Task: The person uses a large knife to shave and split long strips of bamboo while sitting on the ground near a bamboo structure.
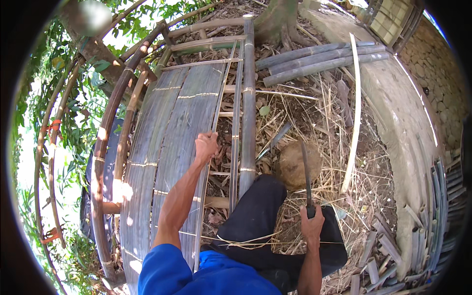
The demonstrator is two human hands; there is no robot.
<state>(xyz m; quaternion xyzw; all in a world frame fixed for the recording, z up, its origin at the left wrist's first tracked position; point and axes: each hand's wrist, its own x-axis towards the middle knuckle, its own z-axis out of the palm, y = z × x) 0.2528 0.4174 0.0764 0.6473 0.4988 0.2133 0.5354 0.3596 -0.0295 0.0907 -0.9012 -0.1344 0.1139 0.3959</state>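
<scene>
My right hand (312, 223) is closed round the dark handle of a long knife (307, 172), its narrow blade pointing away from me. The blade lies over or just above a round wooden chopping block (290, 164) on the ground. My left hand (206, 146) is closed at the right edge of the bamboo seat (184, 132), on a thin bamboo strip (223, 86) running lengthwise along that edge. The seat is made of wide flattened bamboo slats tied with light lashings. Thin pale split strips (255, 242) lie across my dark trousers.
A thick bamboo pole (248, 108) forms the frame's right side. Bamboo poles (322, 59) lie at the far right, near a long pale split piece (355, 113). Cut bamboo offcuts (381, 246) and a concrete ledge (393, 113) are on the right. Curved bamboo rails (105, 123) stand left.
</scene>
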